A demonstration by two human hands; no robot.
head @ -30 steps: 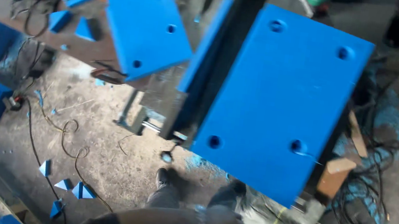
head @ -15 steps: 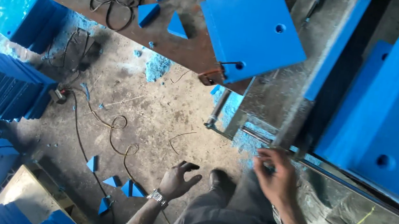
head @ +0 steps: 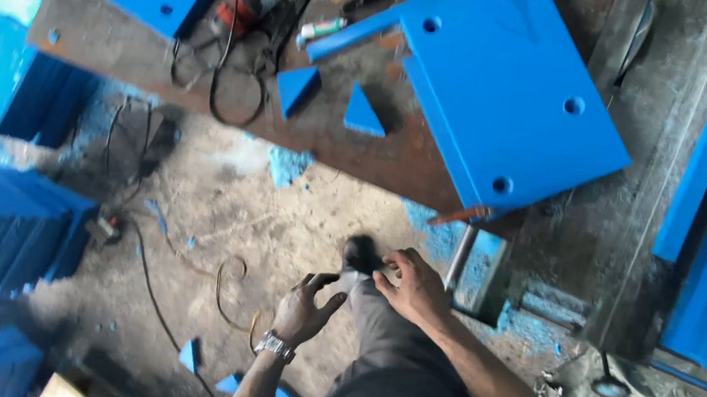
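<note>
head view | my left hand (head: 310, 304) low in the middle, fingers spread apart by my grey trouser leg (head: 378, 320) | my right hand (head: 411, 285) pinches the trouser cloth near my black shoe (head: 358, 251) | big blue plate (head: 514, 88) on bench (head: 325, 136), upper middle

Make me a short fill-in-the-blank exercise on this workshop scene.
1. Both hands, the left hand and right hand, meet at the lower trouser leg just above a black ____.
2. The left wrist wears a metal ____.
3. The big plate on the rusty bench is painted ____.

Missing: shoe; watch; blue
</note>
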